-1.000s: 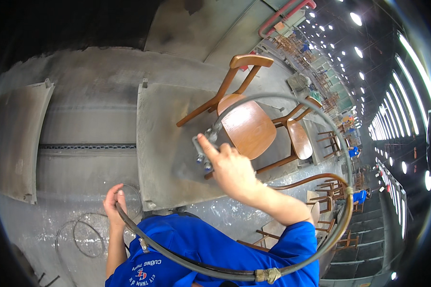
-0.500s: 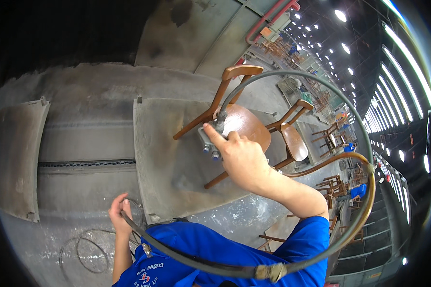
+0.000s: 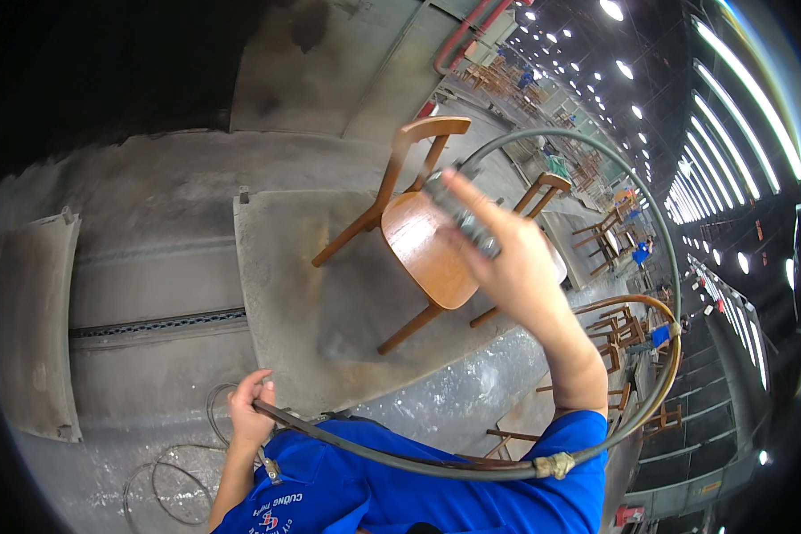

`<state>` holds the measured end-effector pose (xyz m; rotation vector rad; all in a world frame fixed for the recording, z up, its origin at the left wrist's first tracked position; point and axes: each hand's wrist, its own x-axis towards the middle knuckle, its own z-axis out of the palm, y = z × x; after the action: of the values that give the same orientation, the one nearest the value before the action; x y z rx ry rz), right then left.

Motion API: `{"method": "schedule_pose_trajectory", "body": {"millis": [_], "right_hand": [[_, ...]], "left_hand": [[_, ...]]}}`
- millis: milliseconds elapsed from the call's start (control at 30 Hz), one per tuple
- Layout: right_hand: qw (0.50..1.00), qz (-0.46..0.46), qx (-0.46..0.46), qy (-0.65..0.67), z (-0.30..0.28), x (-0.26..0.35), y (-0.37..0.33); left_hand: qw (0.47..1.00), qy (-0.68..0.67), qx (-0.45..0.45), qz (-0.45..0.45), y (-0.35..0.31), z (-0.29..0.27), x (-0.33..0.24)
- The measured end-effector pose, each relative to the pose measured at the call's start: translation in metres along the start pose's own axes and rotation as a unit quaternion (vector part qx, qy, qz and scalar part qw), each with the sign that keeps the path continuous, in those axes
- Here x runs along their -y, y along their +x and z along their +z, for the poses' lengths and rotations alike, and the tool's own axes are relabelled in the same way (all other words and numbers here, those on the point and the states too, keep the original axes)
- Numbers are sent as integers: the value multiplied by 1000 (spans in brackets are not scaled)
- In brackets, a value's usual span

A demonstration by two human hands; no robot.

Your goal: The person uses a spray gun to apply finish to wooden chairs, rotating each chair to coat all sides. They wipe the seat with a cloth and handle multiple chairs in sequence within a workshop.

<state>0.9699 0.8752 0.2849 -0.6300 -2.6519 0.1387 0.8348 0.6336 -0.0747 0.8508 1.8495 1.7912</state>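
My right hand (image 3: 518, 267), smeared by motion, is wrapped round a grey metal spray gun (image 3: 461, 214). The gun is held above the right side of a brown wooden chair (image 3: 429, 254) and hides part of its seat. A dark hose (image 3: 675, 240) runs from the gun in a wide loop on the right, alongside a brown-stained hose (image 3: 676, 369). Both pass a taped joint (image 3: 554, 465) and cross in front of my blue shirt. At the lower left my left hand (image 3: 253, 411) grips the hose, with its fingers curled round it.
The chair stands on a grey stained panel (image 3: 285, 267). A chain track (image 3: 160, 327) runs between it and another panel (image 3: 40, 329). Thin hose coils (image 3: 173, 476) lie on the floor. Behind are a second chair (image 3: 552, 182), more chairs and a person in blue (image 3: 643, 252).
My right hand has swung right and up with the spray gun, from the chair's left side across its seat. My left hand sits slightly further right, and the view has shifted a little.
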Motion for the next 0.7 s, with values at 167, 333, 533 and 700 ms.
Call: {"method": "schedule_pose_trajectory", "body": {"millis": [167,333,533,700], "right_hand": [[989,95,-117,-6,-25,-58,29],[974,136,-182,-26,-40,-114,17],[937,118,-152,291,-25,-167,-75],[895,164,-156,385,-13,-227,-128]], "left_hand": [[998,23,49,30,-1,26,-21],[997,50,60,11,-4,57,-32],[995,92,44,5,-6,115,-38],[986,155,53,22,-13,181,-58]]}}
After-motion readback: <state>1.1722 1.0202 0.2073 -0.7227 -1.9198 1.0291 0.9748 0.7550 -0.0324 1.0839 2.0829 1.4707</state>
